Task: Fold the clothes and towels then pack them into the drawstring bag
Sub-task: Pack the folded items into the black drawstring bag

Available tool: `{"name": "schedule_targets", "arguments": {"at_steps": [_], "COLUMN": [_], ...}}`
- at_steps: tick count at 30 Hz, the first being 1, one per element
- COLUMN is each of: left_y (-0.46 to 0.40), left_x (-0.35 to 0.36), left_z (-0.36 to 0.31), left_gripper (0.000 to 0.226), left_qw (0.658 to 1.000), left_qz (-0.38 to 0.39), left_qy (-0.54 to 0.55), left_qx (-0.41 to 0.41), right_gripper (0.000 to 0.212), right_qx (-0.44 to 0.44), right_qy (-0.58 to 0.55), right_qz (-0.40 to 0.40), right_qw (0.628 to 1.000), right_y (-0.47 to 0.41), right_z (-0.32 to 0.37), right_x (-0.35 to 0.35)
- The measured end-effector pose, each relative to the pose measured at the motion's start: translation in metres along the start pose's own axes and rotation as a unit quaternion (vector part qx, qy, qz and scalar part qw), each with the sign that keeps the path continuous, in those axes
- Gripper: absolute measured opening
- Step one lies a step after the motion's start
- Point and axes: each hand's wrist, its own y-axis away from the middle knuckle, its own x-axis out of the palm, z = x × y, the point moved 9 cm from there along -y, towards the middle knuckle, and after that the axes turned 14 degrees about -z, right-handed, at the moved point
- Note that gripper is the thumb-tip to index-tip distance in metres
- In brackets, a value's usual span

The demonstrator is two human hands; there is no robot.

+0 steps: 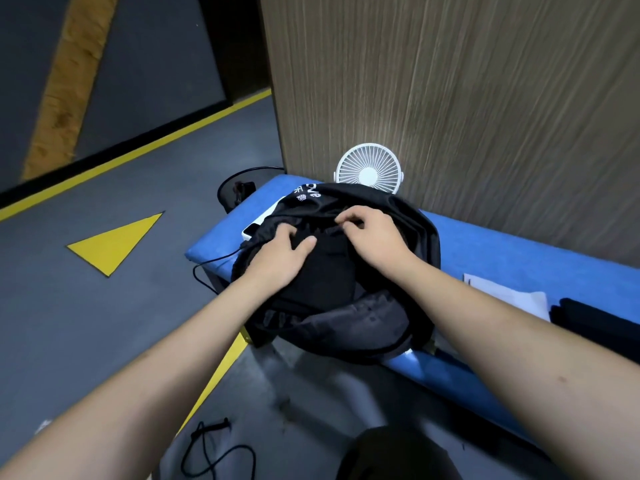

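Blue surface (519,258), mid-frame: a black drawstring bag (363,327) is laid there. It's pressed by the left hand (280,254), fingers spread wide; its rim is pinched by the right hand (374,237).

Workshop — yellow floor markings (114,244)

A single wide-angle view comes from the person's head, looking forward and steeply down over both outstretched forearms to the left hand (282,252) and right hand (372,237), which sit close to mid-frame on a black bag (349,327) at the left end of a blue bench (526,251). The camera stands near enough that the forearms fill the lower corners, and it faces a wood-grain wall (450,81) behind the bench, with grey floor (86,306) taking the left side. Straight lines bow toward the frame edges, and the whole view is tilted.
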Motion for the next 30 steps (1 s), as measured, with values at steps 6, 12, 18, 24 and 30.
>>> {"name": "schedule_targets", "arguments": {"at_steps": [6,12,18,24,30], "left_y": [0.000,0.001,0.030,0.054,0.062], "left_x": [-0.006,-0.033,-0.040,-0.063,0.018], "left_z": [-0.006,0.000,-0.041,-0.093,-0.100], "left_gripper": [0.042,0.031,0.030,0.022,0.034], "left_qw": [0.995,0.985,0.956,0.881,0.844], "left_qz": [-0.044,-0.148,-0.193,-0.319,-0.073], "left_qy": [0.047,0.048,-0.068,-0.125,-0.158], "left_qx": [0.072,0.080,0.212,0.326,0.507], "right_gripper": [0.064,0.122,0.103,0.064,0.029], "right_qx": [-0.079,-0.039,0.001,0.012,-0.007], "right_qy": [0.026,0.025,0.003,0.045,0.124], "right_qz": [0.086,0.206,0.190,0.147,0.095], "right_qw": [0.993,0.977,0.982,0.988,0.988], "right_y": [0.028,0.051,0.048,0.035,0.020], "right_z": [0.020,-0.006,-0.016,-0.018,-0.012], "right_x": [0.016,0.034,0.028,0.014,-0.018]}}
